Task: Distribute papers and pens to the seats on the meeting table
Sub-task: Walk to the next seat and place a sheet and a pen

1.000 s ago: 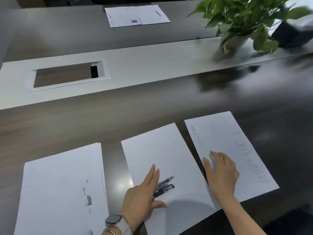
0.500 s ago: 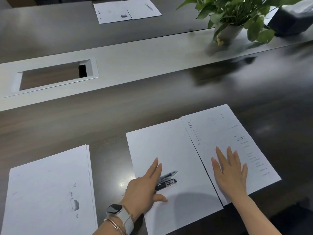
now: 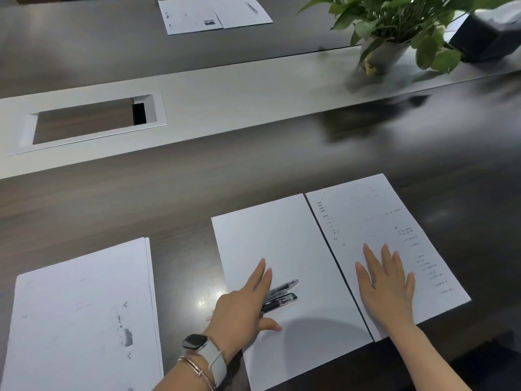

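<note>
Two sheets lie side by side on the dark table near me: a blank sheet (image 3: 282,249) and a printed sheet (image 3: 375,215) whose left edge meets the blank one. My left hand (image 3: 242,306) rests flat on the blank sheet, fingers over two black pens (image 3: 282,294) lying on it. Flat on the printed sheet is my right hand (image 3: 386,286), fingers spread. A stack of papers (image 3: 81,314) sits at the lower left. Across the table lie two more sheets (image 3: 214,12) with a pen (image 3: 251,7).
A light grey strip (image 3: 239,100) runs along the table's middle with a rectangular cable opening (image 3: 87,122). A potted green plant (image 3: 394,32) stands on it at the right, a dark box (image 3: 490,38) beside it. The near table edge runs below the sheets.
My right hand slid the printed sheet leftward until its edge met the blank sheet, then flattened with fingers spread. My left hand stayed on the pens. The view shifted a little.
</note>
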A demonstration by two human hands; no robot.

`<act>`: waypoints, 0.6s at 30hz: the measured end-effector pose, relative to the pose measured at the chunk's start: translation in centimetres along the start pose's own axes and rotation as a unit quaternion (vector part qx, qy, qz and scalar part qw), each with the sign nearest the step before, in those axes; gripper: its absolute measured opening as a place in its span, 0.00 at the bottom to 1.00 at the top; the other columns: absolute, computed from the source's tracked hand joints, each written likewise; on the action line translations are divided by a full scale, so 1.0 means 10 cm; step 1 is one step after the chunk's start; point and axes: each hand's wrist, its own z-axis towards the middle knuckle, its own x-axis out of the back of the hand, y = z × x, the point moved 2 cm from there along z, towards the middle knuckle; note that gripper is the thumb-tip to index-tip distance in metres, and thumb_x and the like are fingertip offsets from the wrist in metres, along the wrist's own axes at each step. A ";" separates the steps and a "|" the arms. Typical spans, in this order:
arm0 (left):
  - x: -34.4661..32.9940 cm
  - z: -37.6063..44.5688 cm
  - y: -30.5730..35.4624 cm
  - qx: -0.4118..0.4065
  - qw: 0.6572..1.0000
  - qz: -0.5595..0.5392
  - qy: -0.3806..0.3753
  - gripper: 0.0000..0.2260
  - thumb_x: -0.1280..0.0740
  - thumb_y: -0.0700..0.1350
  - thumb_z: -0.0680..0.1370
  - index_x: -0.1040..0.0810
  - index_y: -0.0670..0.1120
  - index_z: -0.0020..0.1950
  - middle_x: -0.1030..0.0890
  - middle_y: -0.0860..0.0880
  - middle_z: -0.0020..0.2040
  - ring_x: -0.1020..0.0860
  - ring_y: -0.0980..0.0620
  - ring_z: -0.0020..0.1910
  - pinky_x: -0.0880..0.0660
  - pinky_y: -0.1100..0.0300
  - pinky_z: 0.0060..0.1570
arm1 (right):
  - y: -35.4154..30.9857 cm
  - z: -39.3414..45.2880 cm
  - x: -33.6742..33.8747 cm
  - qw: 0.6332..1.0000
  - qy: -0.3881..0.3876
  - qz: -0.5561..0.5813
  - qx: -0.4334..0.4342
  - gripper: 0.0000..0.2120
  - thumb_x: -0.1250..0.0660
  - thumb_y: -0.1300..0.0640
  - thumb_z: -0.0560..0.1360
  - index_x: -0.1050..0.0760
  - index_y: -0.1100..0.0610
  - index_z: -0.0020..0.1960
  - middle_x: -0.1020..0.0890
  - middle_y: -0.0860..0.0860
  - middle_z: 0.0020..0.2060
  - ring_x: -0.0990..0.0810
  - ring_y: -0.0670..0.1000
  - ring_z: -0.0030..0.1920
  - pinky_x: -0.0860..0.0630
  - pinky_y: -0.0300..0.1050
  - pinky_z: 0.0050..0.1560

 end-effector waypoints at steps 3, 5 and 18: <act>0.01 -0.02 0.02 -0.007 0.999 -0.013 0.031 0.40 0.40 0.67 0.72 0.54 0.54 0.77 0.65 0.59 0.75 0.23 0.53 0.59 0.25 0.60 0.52 | -0.11 -0.05 0.10 0.998 0.047 0.037 0.027 0.33 0.57 0.34 0.73 0.48 0.45 0.75 0.49 0.51 0.77 0.54 0.55 0.77 0.61 0.55 0.73; 0.03 -0.07 0.02 0.012 0.993 -0.089 0.078 0.32 0.41 0.66 0.73 0.43 0.55 0.73 0.49 0.60 0.76 0.25 0.58 0.59 0.29 0.65 0.50 | -0.31 -0.18 0.23 0.983 0.077 0.167 0.021 0.29 0.47 0.37 0.75 0.38 0.49 0.72 0.38 0.53 0.74 0.43 0.55 0.75 0.50 0.52 0.73; 0.10 -0.68 -0.17 0.219 0.472 -0.849 0.088 0.14 0.30 0.52 0.69 0.17 0.45 0.50 0.19 0.43 0.40 0.21 0.47 0.38 0.24 0.54 0.37 | -1.93 -1.33 -0.01 0.771 -0.257 0.582 -0.030 0.05 0.32 0.63 0.73 0.19 0.60 0.40 0.19 0.47 0.26 0.22 0.43 0.29 0.26 0.33 0.35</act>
